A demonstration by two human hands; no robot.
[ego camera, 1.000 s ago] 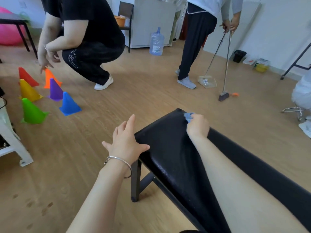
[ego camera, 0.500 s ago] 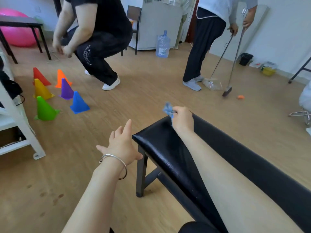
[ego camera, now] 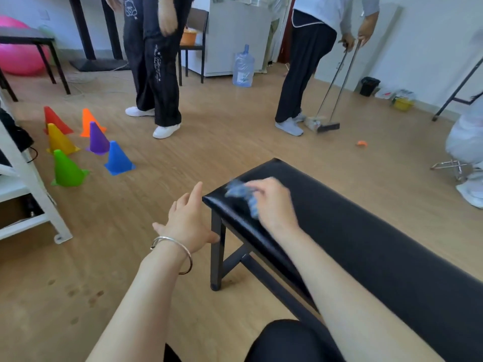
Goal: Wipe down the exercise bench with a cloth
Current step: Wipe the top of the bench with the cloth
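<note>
Gripping a small blue cloth [ego camera: 239, 190], our right hand [ego camera: 273, 205] lies on the black padded top of the exercise bench [ego camera: 379, 244], near the left corner of the end farthest from us. The fingers curl round the cloth and bunch it against the pad, and both cloth and fingers are blurred. Our left hand [ego camera: 187, 220] holds nothing. It hangs over the wooden floor [ego camera: 109, 257] just beside that same corner, fingers straight and slightly spread, pointing away from us. Its thumb reaches towards the bench's black metal leg [ego camera: 216, 259], though we cannot tell whether it touches. A silver bracelet [ego camera: 172, 241] circles the left wrist. To our left, six small cones stand close together on the floor: red [ego camera: 53, 121], orange [ego camera: 90, 122], yellow [ego camera: 58, 139], purple [ego camera: 98, 139], blue [ego camera: 117, 159] and green [ego camera: 66, 169]. Beyond them we see a person in black trousers [ego camera: 154, 74] and white shoes standing. Farther right, another person [ego camera: 305, 74] bends over a broom [ego camera: 330, 125] and a dustpan [ego camera: 313, 122], with a hand on each long handle. A large water bottle [ego camera: 243, 66] stands on the floor between the two people, against a white cabinet [ego camera: 235, 35]. A pink ball [ego camera: 18, 50] sits in the far left corner behind a dark table [ego camera: 26, 39].
</note>
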